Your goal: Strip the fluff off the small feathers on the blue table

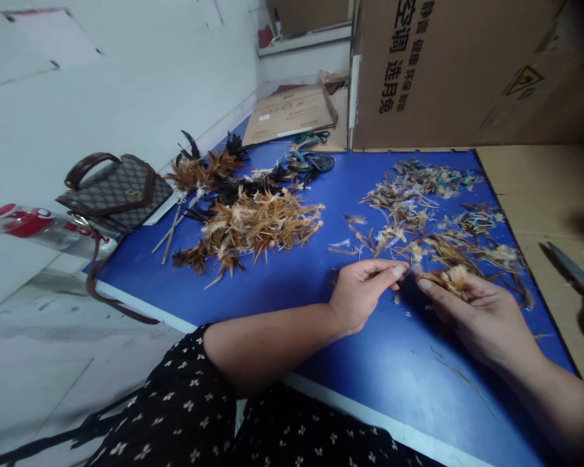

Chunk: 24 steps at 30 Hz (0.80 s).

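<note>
My left hand rests on the blue table with its fingers stretched toward the right hand, thumb and forefinger tips close together at a small feather piece. My right hand is curled around a small bunch of brown and cream feathers. Just beyond both hands lies a scattered spread of loose feathers and trimmings.
A heap of orange-brown and black feathers lies mid-table with thin sticks. A patterned handbag and a plastic bottle sit left. Scissors lie right on cardboard. A large carton stands behind.
</note>
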Available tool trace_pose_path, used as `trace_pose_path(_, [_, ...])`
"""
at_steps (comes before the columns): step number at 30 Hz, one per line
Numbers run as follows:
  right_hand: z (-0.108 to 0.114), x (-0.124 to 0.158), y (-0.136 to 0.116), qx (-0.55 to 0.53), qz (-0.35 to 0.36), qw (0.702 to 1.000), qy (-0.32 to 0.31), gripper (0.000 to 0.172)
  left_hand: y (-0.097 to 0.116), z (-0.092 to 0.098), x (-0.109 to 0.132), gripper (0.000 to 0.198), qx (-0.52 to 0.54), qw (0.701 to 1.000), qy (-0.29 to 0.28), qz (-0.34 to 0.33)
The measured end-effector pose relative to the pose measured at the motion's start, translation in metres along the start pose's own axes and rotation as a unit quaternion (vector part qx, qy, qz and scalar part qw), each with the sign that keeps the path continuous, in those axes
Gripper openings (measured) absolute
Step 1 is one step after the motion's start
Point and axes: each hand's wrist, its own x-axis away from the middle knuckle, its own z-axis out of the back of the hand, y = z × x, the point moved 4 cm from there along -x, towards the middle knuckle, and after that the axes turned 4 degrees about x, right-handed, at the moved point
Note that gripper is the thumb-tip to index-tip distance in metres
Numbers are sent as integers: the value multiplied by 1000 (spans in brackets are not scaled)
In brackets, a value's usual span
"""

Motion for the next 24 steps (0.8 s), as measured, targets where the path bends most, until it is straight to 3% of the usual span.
trace_pose_path(6, [-10,2,-2,-5,7,999,-46,39,-8,-2,3,37,29,999,-17,18])
trace_pose_path(18, [-8,2,11,-16,-31,997,-76,44,-8,-4,6,43,37,998,-19,51])
trace_pose_path(24, [-10,3,7,-119,-83,987,-72,49,-9,-2,6,38,12,999,-7,49])
